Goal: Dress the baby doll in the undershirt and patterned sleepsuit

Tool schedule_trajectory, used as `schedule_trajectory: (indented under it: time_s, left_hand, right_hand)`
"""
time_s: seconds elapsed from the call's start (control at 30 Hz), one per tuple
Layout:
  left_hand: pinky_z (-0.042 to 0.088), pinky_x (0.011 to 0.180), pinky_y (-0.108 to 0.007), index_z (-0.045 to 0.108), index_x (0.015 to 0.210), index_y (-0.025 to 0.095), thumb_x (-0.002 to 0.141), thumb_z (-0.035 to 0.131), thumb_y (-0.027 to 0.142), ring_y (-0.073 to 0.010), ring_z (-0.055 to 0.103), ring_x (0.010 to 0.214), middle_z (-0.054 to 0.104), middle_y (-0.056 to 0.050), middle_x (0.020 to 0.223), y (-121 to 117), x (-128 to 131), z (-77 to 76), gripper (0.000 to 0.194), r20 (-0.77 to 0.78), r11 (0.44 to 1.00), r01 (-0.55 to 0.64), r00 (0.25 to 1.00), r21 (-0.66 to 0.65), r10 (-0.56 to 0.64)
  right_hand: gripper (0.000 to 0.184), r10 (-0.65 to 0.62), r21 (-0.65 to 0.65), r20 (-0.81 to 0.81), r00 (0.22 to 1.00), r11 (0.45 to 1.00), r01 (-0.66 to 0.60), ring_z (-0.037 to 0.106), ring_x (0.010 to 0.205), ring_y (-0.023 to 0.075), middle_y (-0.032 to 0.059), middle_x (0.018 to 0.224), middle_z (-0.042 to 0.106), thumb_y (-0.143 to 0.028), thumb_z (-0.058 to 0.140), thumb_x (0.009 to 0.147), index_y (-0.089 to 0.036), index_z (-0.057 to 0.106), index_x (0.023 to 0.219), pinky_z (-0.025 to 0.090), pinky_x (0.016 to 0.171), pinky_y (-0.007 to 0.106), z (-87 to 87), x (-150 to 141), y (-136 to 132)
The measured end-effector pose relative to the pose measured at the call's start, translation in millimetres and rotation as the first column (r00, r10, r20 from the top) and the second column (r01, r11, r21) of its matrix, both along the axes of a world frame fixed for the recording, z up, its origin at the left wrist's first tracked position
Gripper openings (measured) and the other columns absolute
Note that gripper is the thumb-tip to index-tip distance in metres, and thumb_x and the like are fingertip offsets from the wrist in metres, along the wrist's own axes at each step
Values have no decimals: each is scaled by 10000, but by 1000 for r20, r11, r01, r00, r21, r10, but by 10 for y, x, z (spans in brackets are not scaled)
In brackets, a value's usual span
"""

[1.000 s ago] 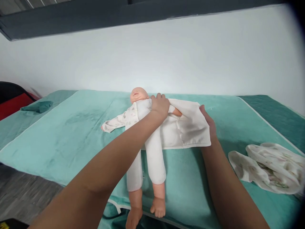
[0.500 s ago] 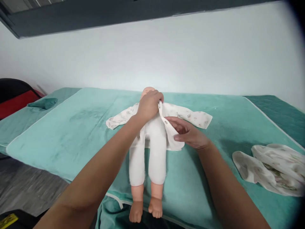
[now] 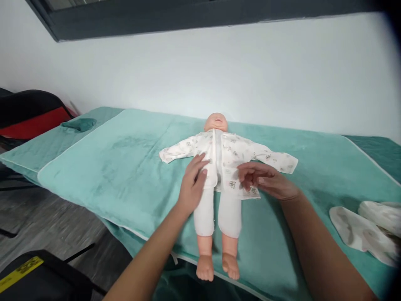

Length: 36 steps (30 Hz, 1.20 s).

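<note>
Head view: the doll (image 3: 230, 213) lies on its back across the green-covered bed (image 3: 134, 167), its head near the far edge by the white wall (image 3: 250, 79) and its bare feet reaching the near edge; a broad bare stretch of cover runs to the left of it, and a narrower one lies on the right, up to a crumpled white cloth (image 3: 365, 234); the patterned jacket (image 3: 232, 154) is on the doll, sleeves spread outward, its front panels parted down the middle. The left hand (image 3: 191, 186) has a released grip, fingers laid loosely against one front panel; the right hand (image 3: 271, 179) is by the other panel near the hem, fingers curled, and I cannot tell whether its grip pinches any fabric.

The sleeves hide the doll's arms, and the hands cover parts of both panels; the white cloth is cut off by the dark right border; at lower left a black object with a yellow label (image 3: 23, 271) is cropped, as is the red-and-black chair (image 3: 37, 121); the dark window frame (image 3: 156, 19) runs out of view above.
</note>
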<state>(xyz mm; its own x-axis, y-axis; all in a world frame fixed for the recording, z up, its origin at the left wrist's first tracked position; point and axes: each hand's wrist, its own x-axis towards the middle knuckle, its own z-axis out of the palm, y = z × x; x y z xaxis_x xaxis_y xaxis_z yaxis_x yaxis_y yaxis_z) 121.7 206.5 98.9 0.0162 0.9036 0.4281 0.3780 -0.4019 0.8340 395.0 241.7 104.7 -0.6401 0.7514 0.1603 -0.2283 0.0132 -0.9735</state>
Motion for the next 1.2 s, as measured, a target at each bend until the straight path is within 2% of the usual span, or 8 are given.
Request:
schedule_trajectory:
  time_s: [0.2, 0.33, 0.4, 0.5, 0.6, 0.77, 0.97, 1.2]
  left_hand:
    - [400, 1180, -429, 680, 1206, 284, 999, 495, 321, -212, 539, 1357, 587, -63, 1456, -438, -219, -198, 280, 141, 997, 38, 990, -70, -27]
    - [509, 897, -326, 699, 982, 242, 988, 521, 341, -177, 649, 991, 691, -58, 1044, -477, -266, -251, 203, 259, 988, -80, 959, -129, 111]
    - [488, 825, -301, 682, 929, 229, 983, 530, 355, -161, 624, 891, 663, -35, 930, -475, -274, -267, 205, 274, 984, -75, 954, -163, 118]
    - [450, 771, -288, 651, 885, 217, 975, 535, 353, -149, 575, 817, 625, -15, 860, -475, -278, -276, 200, 278, 982, -43, 956, -185, 94]
    - [414, 707, -283, 611, 812, 214, 964, 542, 355, -142, 524, 742, 573, 4, 771, -480, -281, -278, 218, 294, 976, -38, 950, -214, 101]
    - [379, 639, -273, 616, 827, 223, 958, 538, 399, -131, 485, 669, 544, 27, 702, -481, -281, -286, 233, 342, 966, -7, 934, -258, 99]
    - [410, 663, -274, 638, 847, 222, 951, 535, 415, -140, 529, 681, 579, 26, 708, -485, -245, -323, 243, 305, 965, -57, 942, -256, 136]
    - [499, 910, -346, 626, 1073, 195, 894, 550, 205, -226, 598, 1086, 625, -101, 1136, -158, -571, -364, 195, -91, 957, -290, 954, -23, 287]
  right_hand:
    - [222, -512, -34, 39, 858, 858, 513, 610, 732, 190, 68, 881, 667, -340, 739, 805, -271, 763, 1014, 490, 659, 349, -22, -171, -63]
    - [105, -836, 243, 87, 542, 545, 802, 584, 755, 177, 35, 780, 627, -316, 708, 788, -221, 670, 767, 483, 757, 353, 161, -506, 27]
    - [192, -882, 432, 267, 388, 469, 770, 584, 765, 180, 35, 817, 645, -395, 690, 793, -214, 647, 840, 469, 748, 355, 333, -711, 111]
    - [381, -775, 627, 614, 153, 596, 501, 559, 747, 189, 62, 888, 669, -562, 668, 797, -210, 599, 927, 413, 683, 348, 596, -972, 285]
    - [361, -675, 642, 737, 7, 704, 305, 505, 661, 188, 48, 750, 619, -570, 624, 833, -218, 546, 826, 362, 633, 330, 753, -1092, 481]
    - [236, -684, 676, 727, 63, 728, 112, 491, 659, 184, 44, 701, 592, -324, 560, 862, -218, 500, 659, 322, 628, 317, 836, -1047, 695]
    - [257, -777, 701, 593, 212, 627, 340, 458, 650, 142, 21, 708, 595, -335, 501, 911, -212, 505, 686, 337, 651, 307, 971, -1042, 751]
    - [306, -767, 744, 578, 280, 636, 205, 490, 671, 168, 7, 725, 598, -471, 519, 939, -228, 500, 754, 331, 623, 304, 631, -1032, 112]
